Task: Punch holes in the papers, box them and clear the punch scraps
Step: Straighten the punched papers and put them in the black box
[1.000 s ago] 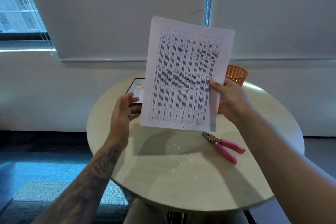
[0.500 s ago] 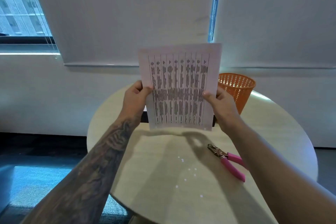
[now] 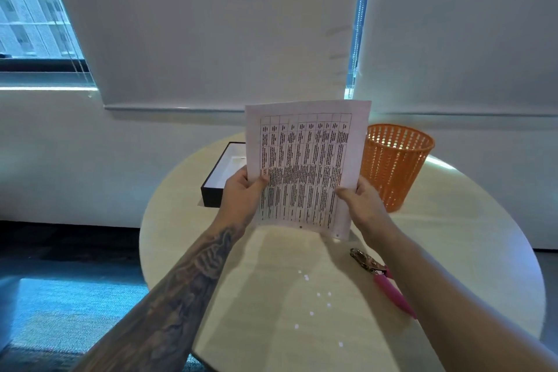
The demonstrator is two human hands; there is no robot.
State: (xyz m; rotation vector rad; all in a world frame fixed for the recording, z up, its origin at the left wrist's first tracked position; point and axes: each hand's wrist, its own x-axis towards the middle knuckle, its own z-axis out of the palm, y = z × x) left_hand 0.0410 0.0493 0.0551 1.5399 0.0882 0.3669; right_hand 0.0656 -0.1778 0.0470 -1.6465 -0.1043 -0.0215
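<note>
Pinching the punched papers (image 3: 305,160) upright with left grip (image 3: 241,198) and right grip (image 3: 363,205). Yet to box them in the box (image 3: 211,195) beside the papers and clear scraps (image 3: 306,278) below the papers.

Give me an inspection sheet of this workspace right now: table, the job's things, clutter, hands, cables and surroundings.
Surface: round pale table, punch scraps scattered near the front.
Job's things: paper held upright, two holes near its bottom edge; open black box far left; pink-handled hole punch lying at right; orange basket far right.
Clutter: nothing seen.
Grippers: left hand and right hand each pinch a side edge of the paper.
Cables: blind cord hanging between the blinds.
Surroundings: roller blinds down; window at left.
</note>
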